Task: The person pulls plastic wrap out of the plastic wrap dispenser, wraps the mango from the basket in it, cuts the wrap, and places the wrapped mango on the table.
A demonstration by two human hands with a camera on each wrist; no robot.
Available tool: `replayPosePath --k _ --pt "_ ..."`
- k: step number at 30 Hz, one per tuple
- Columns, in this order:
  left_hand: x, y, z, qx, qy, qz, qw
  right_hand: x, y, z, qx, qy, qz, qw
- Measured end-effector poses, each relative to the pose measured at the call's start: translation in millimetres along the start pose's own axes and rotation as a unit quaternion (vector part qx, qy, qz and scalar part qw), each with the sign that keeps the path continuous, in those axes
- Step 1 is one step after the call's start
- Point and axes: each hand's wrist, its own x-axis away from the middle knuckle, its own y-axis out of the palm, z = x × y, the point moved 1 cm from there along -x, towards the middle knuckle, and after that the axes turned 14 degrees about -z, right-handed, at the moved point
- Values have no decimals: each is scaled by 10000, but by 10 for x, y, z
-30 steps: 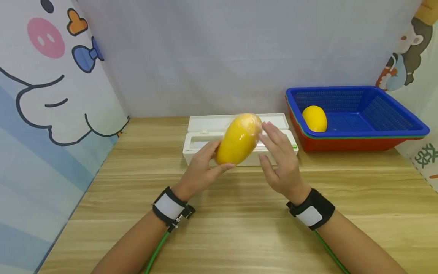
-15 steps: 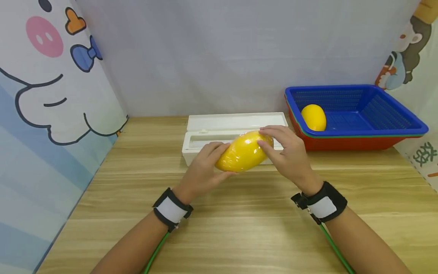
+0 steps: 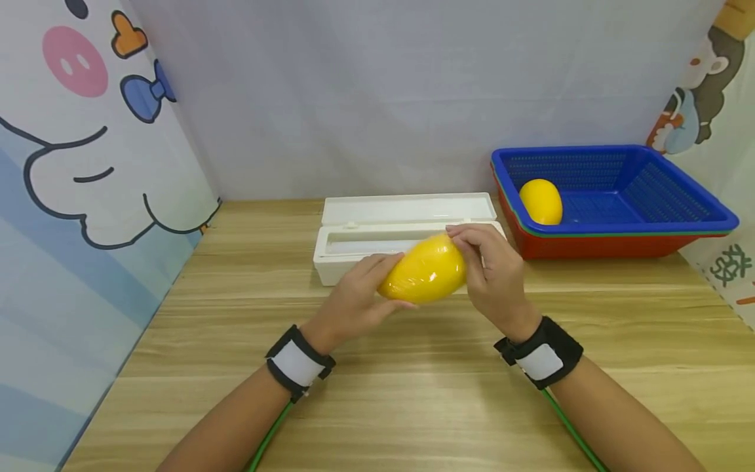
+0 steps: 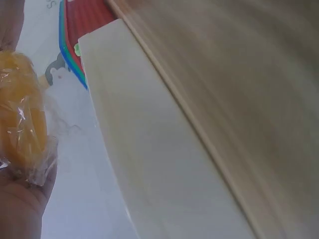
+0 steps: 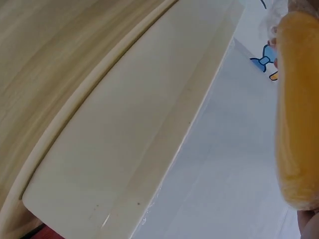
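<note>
A yellow mango wrapped in clear plastic film is held up in front of the white cling film dispenser. My left hand grips its left end, with the thumb below and the fingers along the upper side. At the other end, the curled fingers and thumb of my right hand pinch at the film. Loose, crinkled film shows at the mango's lower end in the left wrist view. The right wrist view shows the mango at its right edge, with film bunched near the top.
The dispenser's lid is raised at the back, and a pale roll lies inside. Stacked baskets, blue on top and red at the bottom, stand at the right. Another yellow mango lies in the blue one.
The mango has turned from steeply tilted to nearly level and come slightly lower. My right hand has gone from spread fingers beside it to pinching at its right end.
</note>
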Motion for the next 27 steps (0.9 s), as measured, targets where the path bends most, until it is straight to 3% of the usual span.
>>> replayPosePath --k 5,8,14,17,20,24,27 --pt "11 8 -3 554 -49 -40 9984 14 8 11 -727 -263 -116 9969" --pt "5 -6 -15 869 89 -25 9962 4 -9 -6 -1236 -402 -76 9915" --pt "-19 -40 -37 1525 582 21 9866 -62 -21 -126 -1913 -1205 495 9729" --pt "-25 -44 -37 1702 677 -7 9831 -78 -10 -178 -1399 -1734 681 9725" --pt "-25 -44 -31 1783 660 -27 9818 -59 19 -178 -389 -2071 661 9753" --pt "-21 -42 -21 1822 582 -3 9815 -15 67 -149 605 -2221 540 9717" --pt "-20 -41 -13 1858 504 -3 9813 11 96 -134 953 -2214 516 9692"
